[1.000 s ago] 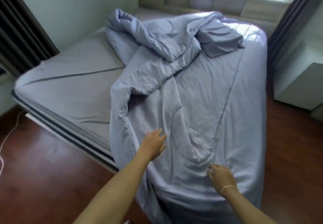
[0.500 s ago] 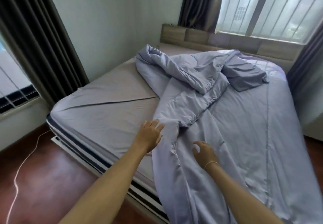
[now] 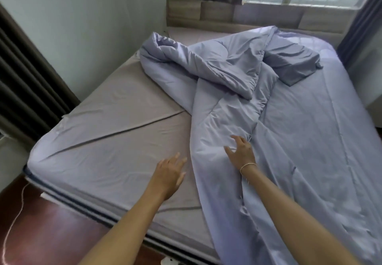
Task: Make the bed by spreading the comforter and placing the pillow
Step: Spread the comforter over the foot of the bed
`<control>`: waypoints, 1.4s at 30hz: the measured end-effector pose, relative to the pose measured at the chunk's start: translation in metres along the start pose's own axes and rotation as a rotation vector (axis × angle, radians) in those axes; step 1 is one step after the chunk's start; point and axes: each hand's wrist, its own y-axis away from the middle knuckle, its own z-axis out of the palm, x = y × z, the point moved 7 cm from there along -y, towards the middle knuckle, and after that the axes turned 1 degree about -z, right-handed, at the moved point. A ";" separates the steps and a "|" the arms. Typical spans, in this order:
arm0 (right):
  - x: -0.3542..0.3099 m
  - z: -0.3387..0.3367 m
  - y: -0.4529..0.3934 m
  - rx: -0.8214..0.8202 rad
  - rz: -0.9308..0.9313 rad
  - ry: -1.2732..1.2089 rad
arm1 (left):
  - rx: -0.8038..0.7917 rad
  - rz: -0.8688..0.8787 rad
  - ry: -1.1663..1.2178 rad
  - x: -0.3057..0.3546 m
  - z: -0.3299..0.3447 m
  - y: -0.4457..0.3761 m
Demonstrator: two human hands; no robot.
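The comforter (image 3: 237, 99) is lying rumpled across the bed (image 3: 115, 132), a pale lavender-blue quilt with a soft sheen and faint stitched lines. Directly under the right hand (image 3: 241, 153) it is narrowing into a long twisted fold that is running away from the hand toward the headboard (image 3: 227, 14), where it is bunching into a thick rolled heap. To the right of the right hand the comforter is spreading flatter, covering that half of the mattress and draping over the near edge below the right forearm. Its left border is falling in a loose line just between the two hands.

The right hand is reaching out with fingers spread and slightly bent, resting on or just above the fold; it is gripping nothing. A thin bracelet (image 3: 248, 165) is circling its wrist. The left hand (image 3: 168, 174) is held out flat, fingers extended and relaxed, hovering over or touching the bare greyish fitted sheet (image 3: 99, 157) just left of the comforter's edge, holding nothing.

The pillow (image 3: 293, 64), in a darker blue-grey case, is lying far beyond the right hand, tilted on top of the comforter near the headboard. A white cord (image 3: 14, 223) is trailing on the floor well left of the left arm.
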 end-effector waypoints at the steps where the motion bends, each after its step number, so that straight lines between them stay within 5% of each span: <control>1: 0.003 0.009 -0.019 -0.018 0.058 0.013 | -0.015 0.038 -0.013 -0.013 0.008 -0.007; 11: 0.040 0.136 -0.106 -0.484 0.525 0.284 | -0.099 0.018 -0.036 -0.163 0.046 -0.034; 17: 0.046 0.160 -0.109 -0.210 0.371 0.382 | -0.177 0.011 -0.075 -0.211 0.073 -0.027; 27: -0.032 0.170 -0.080 -0.559 0.344 0.491 | -0.190 0.111 -0.071 -0.259 0.067 -0.058; 30: -0.083 0.199 -0.048 -0.721 0.292 0.502 | -0.225 0.153 -0.060 -0.266 0.056 -0.078; 35: -0.172 0.263 0.034 -0.738 0.295 0.458 | -0.149 0.259 0.030 -0.271 0.018 -0.115; 42: -0.204 0.346 0.140 -0.967 0.393 0.306 | -0.135 0.332 0.107 -0.296 0.014 -0.130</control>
